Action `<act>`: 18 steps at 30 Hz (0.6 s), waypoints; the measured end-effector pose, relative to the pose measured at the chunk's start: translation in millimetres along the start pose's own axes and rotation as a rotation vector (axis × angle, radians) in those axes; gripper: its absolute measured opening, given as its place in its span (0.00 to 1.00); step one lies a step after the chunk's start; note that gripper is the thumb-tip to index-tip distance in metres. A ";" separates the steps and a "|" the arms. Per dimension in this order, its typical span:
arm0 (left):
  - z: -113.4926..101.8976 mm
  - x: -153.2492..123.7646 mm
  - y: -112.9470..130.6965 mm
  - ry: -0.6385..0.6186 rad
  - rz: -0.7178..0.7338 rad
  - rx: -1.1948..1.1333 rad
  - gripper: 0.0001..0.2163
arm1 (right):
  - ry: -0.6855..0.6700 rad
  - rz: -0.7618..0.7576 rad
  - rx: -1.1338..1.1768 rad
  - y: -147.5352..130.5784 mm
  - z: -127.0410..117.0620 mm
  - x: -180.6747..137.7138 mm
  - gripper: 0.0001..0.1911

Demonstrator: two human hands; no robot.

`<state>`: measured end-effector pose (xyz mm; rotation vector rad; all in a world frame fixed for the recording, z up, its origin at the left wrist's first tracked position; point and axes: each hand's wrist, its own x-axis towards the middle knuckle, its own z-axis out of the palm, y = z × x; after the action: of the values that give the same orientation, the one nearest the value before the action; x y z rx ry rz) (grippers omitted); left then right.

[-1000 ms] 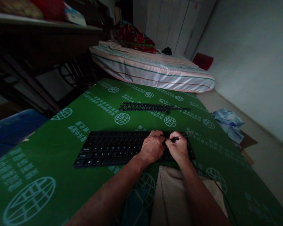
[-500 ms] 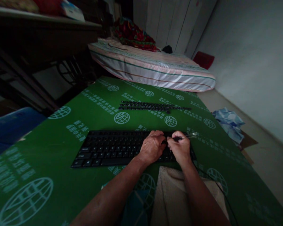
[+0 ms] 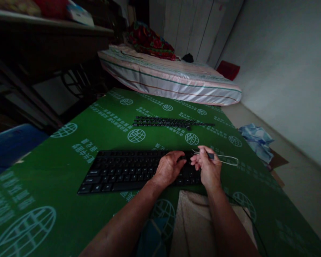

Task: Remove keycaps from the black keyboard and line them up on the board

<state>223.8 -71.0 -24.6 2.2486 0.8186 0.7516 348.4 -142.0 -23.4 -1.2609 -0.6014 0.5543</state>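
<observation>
A black keyboard (image 3: 123, 175) lies on the green board in front of me. My left hand (image 3: 169, 166) rests over its right part, thumb and fingers curled toward each other; whatever lies between them is too dark to make out. My right hand (image 3: 208, 166) grips a wire keycap puller (image 3: 228, 159) by its dark middle, above the keyboard's right end. One wire end of the puller points left toward my left hand, the looped end sticks out to the right. Farther back, loose black keycaps (image 3: 160, 122) lie in rows.
The green printed board (image 3: 56, 167) carries everything. A beige cloth (image 3: 192, 225) lies near me, with a thin black cable (image 3: 247, 212) beside it. Behind stands a bed (image 3: 171, 78); at left are a dark table (image 3: 56, 25) and something blue (image 3: 21, 146). Crumpled cloth (image 3: 256, 141) lies at right.
My right hand has lifted and turned, with the keycap puller now showing more fully and apart from my left hand. My left hand stays on the keyboard, fingers slightly shifted. The view has tilted slightly.
</observation>
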 end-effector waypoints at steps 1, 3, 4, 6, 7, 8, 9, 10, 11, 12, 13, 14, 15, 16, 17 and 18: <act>0.1 -0.2 0.1 0.011 -0.017 -0.018 0.09 | -0.004 -0.002 -0.008 0.0 -0.3 0.0 0.19; 0.5 -0.9 0.0 0.032 -0.038 -0.057 0.09 | -0.008 -0.014 -0.027 -0.6 -0.9 -0.2 0.22; 0.7 -1.2 -0.2 0.040 -0.045 -0.074 0.09 | -0.010 -0.024 -0.040 -1.2 -1.1 -0.4 0.23; 1.1 -2.0 -0.8 0.052 -0.049 -0.104 0.09 | -0.019 -0.040 -0.074 -3.1 -1.2 -1.1 0.25; 1.3 -2.3 -1.3 0.055 -0.046 -0.115 0.08 | -0.024 -0.045 -0.089 -4.3 -1.3 -1.6 0.25; 1.5 -2.6 -1.8 0.057 -0.043 -0.122 0.08 | -0.029 -0.048 -0.100 -5.3 -1.3 -2.1 0.26; 1.7 -2.9 -2.4 0.059 -0.038 -0.127 0.08 | -0.037 -0.050 -0.108 -6.0 -1.6 -2.5 0.26; 2.0 -3.1 -3.0 0.061 -0.036 -0.131 0.08 | -0.048 -0.052 -0.111 -6.3 -2.0 -2.7 0.26; 2.4 -3.3 -3.8 0.063 -0.034 -0.134 0.08 | -0.061 -0.056 -0.112 -6.1 -2.6 -2.6 0.26; 2.8 -3.4 -4.6 0.064 -0.035 -0.139 0.08 | -0.075 -0.063 -0.112 -5.3 -3.6 -2.2 0.25; 3.3 -3.5 -5.4 0.065 -0.036 -0.147 0.08 | -0.084 -0.074 -0.115 -4.2 -4.7 -1.4 0.23; 3.8 -3.5 -6.2 0.068 -0.038 -0.158 0.08 | -0.090 -0.091 -0.118 -2.7 -6.0 -0.3 0.22; 4.3 -3.6 -7.0 0.070 -0.040 -0.171 0.08 | -0.091 -0.111 -0.122 -1.0 -7.5 0.9 0.20; 4.7 -3.6 -7.6 0.074 -0.043 -0.187 0.08 | -0.088 -0.133 -0.130 0.5 -8.9 2.3 0.18; 5.2 -3.7 -8.1 0.079 -0.047 -0.204 0.09 | -0.081 -0.155 -0.143 1.8 -10.4 3.7 0.16; 5.6 -3.8 -8.6 0.084 -0.051 -0.221 0.09 | -0.069 -0.178 -0.162 2.7 -11.7 5.0 0.15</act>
<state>222.2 -70.4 -35.4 2.0053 0.7884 0.8729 359.9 -146.1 -27.8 -1.3284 -0.8210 0.4081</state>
